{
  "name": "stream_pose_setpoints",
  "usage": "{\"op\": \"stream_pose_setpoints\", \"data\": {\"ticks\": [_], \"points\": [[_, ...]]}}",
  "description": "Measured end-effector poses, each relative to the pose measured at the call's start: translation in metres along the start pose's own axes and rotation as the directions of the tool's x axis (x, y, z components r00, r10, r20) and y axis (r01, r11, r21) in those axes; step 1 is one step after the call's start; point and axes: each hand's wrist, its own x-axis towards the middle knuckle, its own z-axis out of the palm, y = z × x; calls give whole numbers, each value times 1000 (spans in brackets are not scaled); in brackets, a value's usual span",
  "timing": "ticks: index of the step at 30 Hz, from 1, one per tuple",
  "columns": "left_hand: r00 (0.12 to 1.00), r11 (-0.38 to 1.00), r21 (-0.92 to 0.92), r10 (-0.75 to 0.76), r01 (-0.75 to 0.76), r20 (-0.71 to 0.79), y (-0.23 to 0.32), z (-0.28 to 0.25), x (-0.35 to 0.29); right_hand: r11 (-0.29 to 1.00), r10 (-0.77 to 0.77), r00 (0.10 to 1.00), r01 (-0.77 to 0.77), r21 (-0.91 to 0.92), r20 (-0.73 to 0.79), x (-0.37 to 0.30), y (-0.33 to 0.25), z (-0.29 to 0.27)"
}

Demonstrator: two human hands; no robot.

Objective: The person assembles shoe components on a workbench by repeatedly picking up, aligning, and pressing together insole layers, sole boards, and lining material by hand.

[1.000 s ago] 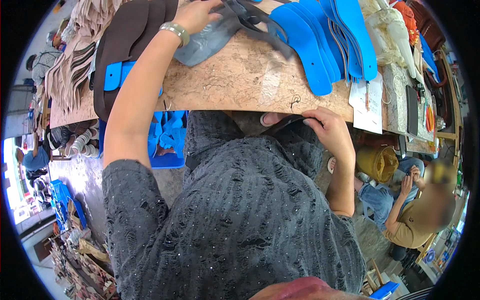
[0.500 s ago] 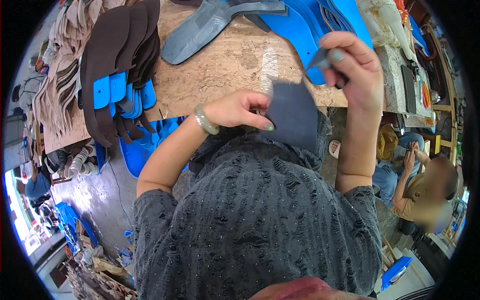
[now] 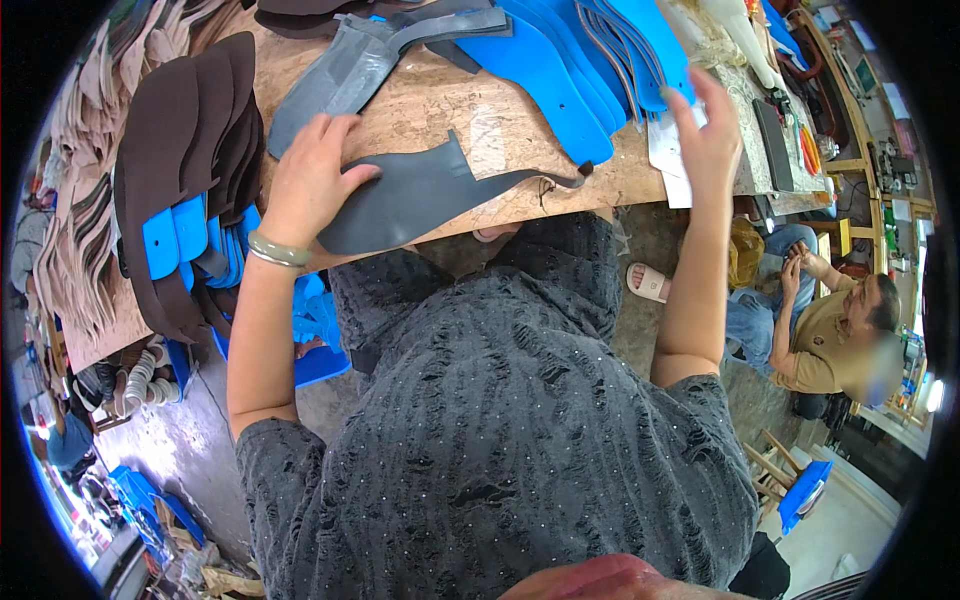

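Note:
A dark grey cut piece of sheet material (image 3: 410, 195) lies flat at the table's front edge, wide at its left end and tapering to a narrow tail on the right. My left hand (image 3: 312, 188) rests at its wide end with thumb and fingers apart. My right hand (image 3: 708, 145) is raised at the right, fingers spread and holding nothing visible. Its fingertips are close to a stack of blue flat pieces (image 3: 545, 75); whether they touch cannot be made out. Behind my left hand lies a grey piece with a shiny taped patch (image 3: 350, 75).
Dark brown cut pieces with blue ends (image 3: 185, 120) fan out at the left, beside stacked beige pieces (image 3: 75, 260). White paper (image 3: 670, 160) lies by the table's right edge. A blue bin (image 3: 320, 365) stands below. A person (image 3: 825, 320) sits at the right.
The dark grey piece, earlier held up between both hands, now lies on the table. My right hand has let go of it. My left hand has shifted left and opened.

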Motion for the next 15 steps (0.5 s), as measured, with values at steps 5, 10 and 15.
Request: {"op": "stream_pose_setpoints", "data": {"ticks": [5,10,15], "points": [[976,968,-133,202,-212,-87,61,34,-36,887,28,992,34,-460,127,37,30,0],[977,970,-120,210,-212,-30,89,64,-60,972,233,919,-208,-111,318,62,53,-17],[978,965,-160,200,-208,-66,83,69,-61,852,354,911,-408,329,213,73,51,-34]]}}
